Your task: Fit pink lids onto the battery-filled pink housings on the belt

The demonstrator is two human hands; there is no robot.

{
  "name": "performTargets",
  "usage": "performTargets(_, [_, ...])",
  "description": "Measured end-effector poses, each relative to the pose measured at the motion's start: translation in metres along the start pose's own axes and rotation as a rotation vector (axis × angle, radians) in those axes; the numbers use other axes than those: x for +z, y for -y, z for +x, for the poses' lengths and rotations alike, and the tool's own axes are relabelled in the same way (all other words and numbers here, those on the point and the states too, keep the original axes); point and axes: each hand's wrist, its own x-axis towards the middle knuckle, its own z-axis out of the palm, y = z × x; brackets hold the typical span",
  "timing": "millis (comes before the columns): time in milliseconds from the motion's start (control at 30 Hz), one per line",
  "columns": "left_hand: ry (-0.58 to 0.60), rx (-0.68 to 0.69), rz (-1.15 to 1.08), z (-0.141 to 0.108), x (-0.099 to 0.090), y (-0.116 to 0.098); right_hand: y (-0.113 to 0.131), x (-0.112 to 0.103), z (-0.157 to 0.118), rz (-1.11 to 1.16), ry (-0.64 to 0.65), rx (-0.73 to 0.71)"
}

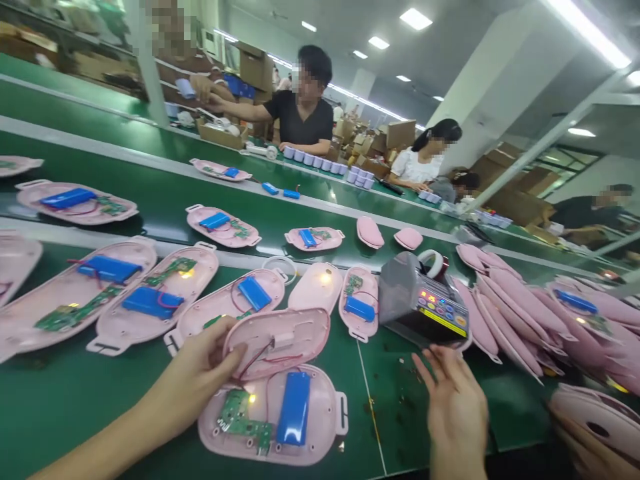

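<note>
Along the near edge of the green tabletop (65,420), open pink plastic shells (30,327) lie in a row, most carrying a blue battery pack and a green circuit board joined by thin red wires. Toward the middle, the left hand (193,373) is curled around the edge of a pink shell half (285,340), gripping it and holding it tilted just above a lower pink shell (320,427). That lower shell holds a blue battery (294,408) and a green board (245,417), with thin red wires running up to the half in the hand. Further right, the right hand (450,400) is open with its fingers spread, holding nothing, just beside a grey tape dispenser (423,300) with a lit keypad. Past it, closed pink shells (510,313) lean in an overlapping stack, and at the right edge another person's blurred hand (575,440) touches a pink case (600,420).
</note>
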Motion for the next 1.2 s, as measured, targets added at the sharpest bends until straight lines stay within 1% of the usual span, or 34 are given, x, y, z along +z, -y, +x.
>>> performTargets(33, [0.029,-0.012,-0.058,0.000,0.001,-0.001,0.003,0.001,-0.012,-0.045,0.070,-0.084])
performTargets(67, [0.057,-0.022,-0.112,-0.001,0.002,-0.003,0.007,0.005,-0.026,-0.115,0.189,-0.188])
performTargets(100, [0.079,-0.027,-0.157,-0.001,0.002,-0.005,0.011,0.014,-0.041,-0.213,0.351,-0.312])
performTargets(133, [0.090,-0.029,-0.190,-0.001,0.002,-0.006,0.015,0.026,-0.056,-0.331,0.543,-0.451])
performTargets(200, [0.121,-0.020,-0.237,-0.002,0.002,-0.007,0.022,0.060,-0.082,-0.577,0.927,-0.708])
performTargets(233, [0.136,-0.011,-0.251,-0.002,0.002,-0.007,0.022,0.077,-0.091,-0.681,1.081,-0.806])
performTargets(267, [0.144,0.001,-0.260,-0.003,0.002,-0.006,0.021,0.095,-0.098,-0.765,1.197,-0.877])
performTargets(300, [0.142,0.016,-0.264,-0.003,0.001,-0.005,0.018,0.110,-0.102,-0.831,1.278,-0.923])
performTargets(367, [0.128,0.054,-0.255,-0.004,0.001,-0.003,0.010,0.131,-0.105,-0.936,1.356,-0.986])
performTargets(433, [0.123,0.093,-0.239,-0.005,0.001,-0.001,0.001,0.140,-0.104,-0.998,1.362,-1.052])
performTargets(500, [0.132,0.126,-0.210,-0.005,0.001,0.000,-0.006,0.142,-0.104,-1.004,1.338,-1.116])
performTargets(633, [0.124,0.150,-0.161,-0.005,0.000,0.001,-0.013,0.143,-0.110,-0.991,1.234,-1.245])
performTargets(700, [0.132,0.137,-0.158,-0.005,-0.002,0.002,-0.013,0.145,-0.112,-0.986,1.181,-1.257])
performTargets(767, [0.132,0.127,-0.131,-0.005,-0.003,0.002,-0.011,0.149,-0.110,-1.012,1.126,-1.193])
performTargets(800, [0.131,0.121,-0.116,-0.006,-0.004,0.002,-0.009,0.152,-0.107,-1.054,1.095,-1.129])
performTargets(867, [0.107,0.109,-0.069,-0.006,-0.005,0.001,-0.003,0.156,-0.096,-1.132,1.053,-0.952])
performTargets(933, [0.067,0.104,-0.013,-0.006,-0.004,-0.002,0.004,0.157,-0.084,-1.144,1.093,-0.794])
performTargets(967, [0.053,0.112,0.011,-0.007,-0.004,-0.004,0.008,0.155,-0.079,-1.112,1.134,-0.770])
performTargets(1000, [0.051,0.125,0.031,-0.008,-0.004,-0.006,0.012,0.152,-0.076,-1.059,1.169,-0.797])
performTargets(1033, [0.066,0.140,0.046,-0.011,-0.005,-0.008,0.016,0.145,-0.076,-0.995,1.185,-0.879])
performTargets(1067, [0.100,0.156,0.062,-0.014,-0.007,-0.010,0.019,0.136,-0.080,-0.925,1.178,-1.011])
performTargets(1100, [0.148,0.179,0.098,-0.018,-0.011,-0.012,0.020,0.125,-0.086,-0.856,1.143,-1.168])
performTargets(1133, [0.208,0.207,0.166,-0.022,-0.016,-0.014,0.018,0.112,-0.094,-0.792,1.093,-1.326])
performTargets(1167, [0.275,0.232,0.261,-0.026,-0.023,-0.017,0.014,0.099,-0.105,-0.752,1.040,-1.454])
performTargets(1200, [0.349,0.245,0.370,-0.028,-0.030,-0.022,0.006,0.086,-0.116,-0.752,0.981,-1.520])
